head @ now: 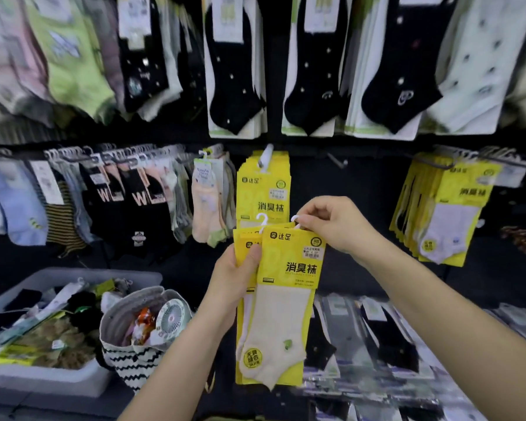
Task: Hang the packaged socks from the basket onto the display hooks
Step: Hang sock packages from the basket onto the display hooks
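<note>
My left hand [231,279] grips a small stack of yellow packaged socks [286,299] by its left edge, thumb across the front. The front pack shows a cream sock. My right hand [331,226] pinches the white plastic hanger [295,220] at the top of the front pack. A second white hanger [261,220] sticks up from a pack behind. Just above, matching yellow packs [264,189] hang on a display hook [268,154]. An empty hook [336,161] juts out to the right of it. The white basket [73,381] with mixed socks sits at lower left.
A zigzag-patterned bag [134,357] holding a small fan leans against the basket. More yellow packs [444,214] hang at right. Rows of black, green and pastel socks fill the hooks above and left. Flat packaged socks [392,338] lie on the shelf at lower right.
</note>
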`<action>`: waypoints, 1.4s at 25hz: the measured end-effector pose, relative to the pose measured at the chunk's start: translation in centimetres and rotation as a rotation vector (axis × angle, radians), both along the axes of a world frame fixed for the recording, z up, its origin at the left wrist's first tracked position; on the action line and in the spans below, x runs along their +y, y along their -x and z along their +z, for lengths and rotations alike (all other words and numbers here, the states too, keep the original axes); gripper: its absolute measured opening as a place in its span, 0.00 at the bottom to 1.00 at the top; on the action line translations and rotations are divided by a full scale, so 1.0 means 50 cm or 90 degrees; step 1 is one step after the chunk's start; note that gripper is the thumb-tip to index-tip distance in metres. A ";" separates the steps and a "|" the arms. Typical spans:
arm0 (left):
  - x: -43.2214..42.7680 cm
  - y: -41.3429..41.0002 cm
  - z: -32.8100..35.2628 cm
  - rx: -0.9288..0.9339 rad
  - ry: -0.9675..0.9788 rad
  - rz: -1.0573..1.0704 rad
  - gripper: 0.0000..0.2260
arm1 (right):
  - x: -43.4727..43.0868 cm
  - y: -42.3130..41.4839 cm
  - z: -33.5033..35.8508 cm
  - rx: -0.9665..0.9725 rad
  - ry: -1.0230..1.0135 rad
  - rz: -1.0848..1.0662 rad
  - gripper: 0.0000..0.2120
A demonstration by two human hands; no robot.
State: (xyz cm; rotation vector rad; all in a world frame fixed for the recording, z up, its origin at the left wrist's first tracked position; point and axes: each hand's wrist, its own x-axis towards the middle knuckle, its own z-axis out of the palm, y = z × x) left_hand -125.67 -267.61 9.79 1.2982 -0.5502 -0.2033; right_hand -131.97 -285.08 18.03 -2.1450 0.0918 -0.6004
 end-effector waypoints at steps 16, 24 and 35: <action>0.151 -0.112 0.108 -0.077 -0.011 0.260 0.03 | 0.047 -0.176 0.120 -0.081 0.045 -0.115 0.04; 0.083 -0.084 0.118 -0.047 0.015 0.211 0.11 | 0.111 -0.084 0.067 -0.132 0.299 -0.050 0.12; 0.064 -0.090 0.116 -0.046 0.022 0.195 0.07 | 0.016 -0.085 0.116 -0.091 0.110 -0.085 0.07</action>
